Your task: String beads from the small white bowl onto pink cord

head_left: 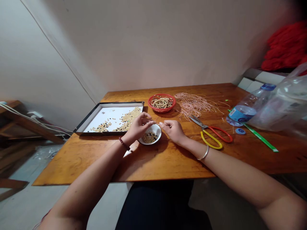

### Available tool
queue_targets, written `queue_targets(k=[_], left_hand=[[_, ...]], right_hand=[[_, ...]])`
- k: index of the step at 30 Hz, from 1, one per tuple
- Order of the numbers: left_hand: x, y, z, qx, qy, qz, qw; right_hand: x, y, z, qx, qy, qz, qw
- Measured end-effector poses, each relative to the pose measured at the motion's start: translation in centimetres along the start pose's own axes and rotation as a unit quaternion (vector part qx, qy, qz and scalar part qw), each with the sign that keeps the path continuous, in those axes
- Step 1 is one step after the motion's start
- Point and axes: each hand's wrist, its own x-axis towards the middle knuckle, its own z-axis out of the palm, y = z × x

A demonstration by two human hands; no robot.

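Observation:
Above a small white bowl (156,139) of tan and dark beads (149,137), my two hands come close together. My left hand (139,127) is closed in a pinch at the bowl's upper left rim. Thumb and forefinger of my right hand (174,130) press together just right of the rim, the other fingers curled in. Whatever sits between the fingertips is too small to make out. Left of the bowl lies a black-edged white tray (96,115) with many loose beads (129,118). Behind stands a red basket (161,110) holding strung beads (161,102).
A heap of pale pink cords (192,103) lies behind my right hand. Scissors (203,127) with red and yellow handles rest beside my right forearm. Farther right are a plastic bottle (242,111), a blue cap (240,131), a green strip (261,138) and a clear plastic bag (275,108).

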Motion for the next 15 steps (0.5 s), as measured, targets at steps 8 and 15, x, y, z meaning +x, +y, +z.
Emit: queue_targets(k=[8, 15], left_hand=[[-0.08, -0.01, 0.1, 0.0, -0.003, -0.003, 1.0], [-0.19, 0.26, 0.18, -0.024, -0.002, -0.004, 1.0]], right_hand=[[-0.28, -0.47, -0.12, -0.03, -0.009, -0.016, 0.999], [-0.46, -0.72, -0.1, -0.04, -0.008, -0.016, 0.999]])
